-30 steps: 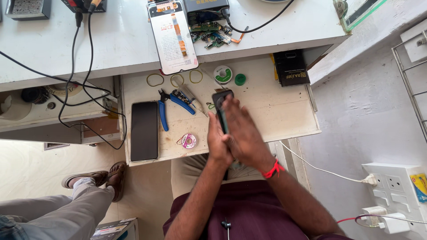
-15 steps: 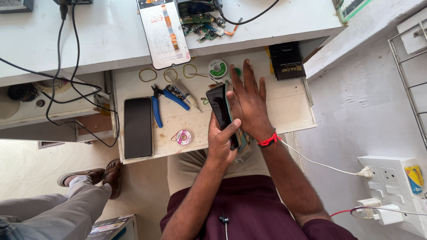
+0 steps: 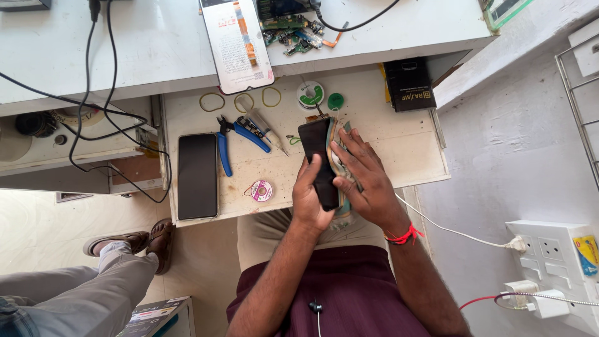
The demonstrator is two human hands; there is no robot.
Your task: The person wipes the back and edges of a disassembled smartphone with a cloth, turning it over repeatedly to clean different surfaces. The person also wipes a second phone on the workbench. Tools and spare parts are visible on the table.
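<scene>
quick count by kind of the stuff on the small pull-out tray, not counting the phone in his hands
rubber bands: 3
phone: 1
blue pliers: 1
syringe: 1
wire spools: 3
black box: 1
total: 10

A phone (image 3: pixel 197 176) lies left of pliers (image 3: pixel 240 137) on the worktop (image 3: pixel 399 150).
</scene>
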